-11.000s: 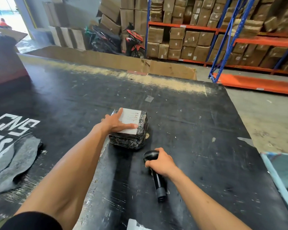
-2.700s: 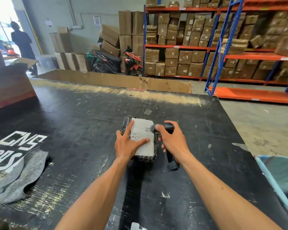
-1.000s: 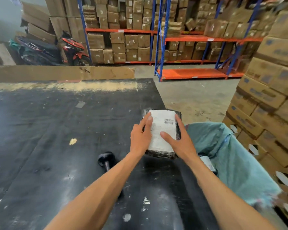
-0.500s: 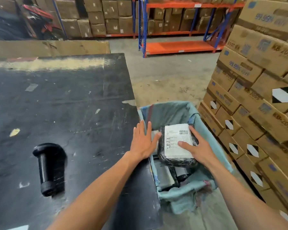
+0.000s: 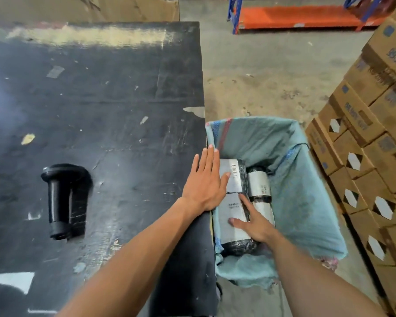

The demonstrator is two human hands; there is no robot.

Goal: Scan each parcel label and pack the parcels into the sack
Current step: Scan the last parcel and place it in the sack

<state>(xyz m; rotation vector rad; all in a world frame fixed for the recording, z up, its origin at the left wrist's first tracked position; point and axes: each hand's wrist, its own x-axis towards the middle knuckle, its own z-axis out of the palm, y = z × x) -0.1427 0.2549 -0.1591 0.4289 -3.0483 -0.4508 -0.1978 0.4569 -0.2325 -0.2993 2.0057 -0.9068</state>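
Observation:
The black-wrapped parcel with a white label (image 5: pixel 232 216) lies inside the open teal sack (image 5: pixel 306 191), which hangs at the right edge of the black table (image 5: pixel 101 106). My right hand (image 5: pixel 254 221) is down in the sack on this parcel, thumb on the label and fingers along its right side. My left hand (image 5: pixel 204 181) lies flat with fingers apart over the table's right edge and holds nothing. Two more wrapped parcels (image 5: pixel 258 184) sit behind it in the sack. The black scanner (image 5: pixel 60 200) lies on the table to the left, untouched.
Stacked brown cartons (image 5: pixel 375 145) rise close to the sack's right side. Bare concrete floor (image 5: pixel 261 72) lies beyond the sack, with an orange and blue rack base (image 5: pixel 306 16) at the back. A flat cardboard sheet (image 5: pixel 89 6) borders the table's far edge.
My right hand has lowered the parcel from above the sack's mouth down onto the parcels inside. My left hand stays flat at the table edge. The view has tilted downward.

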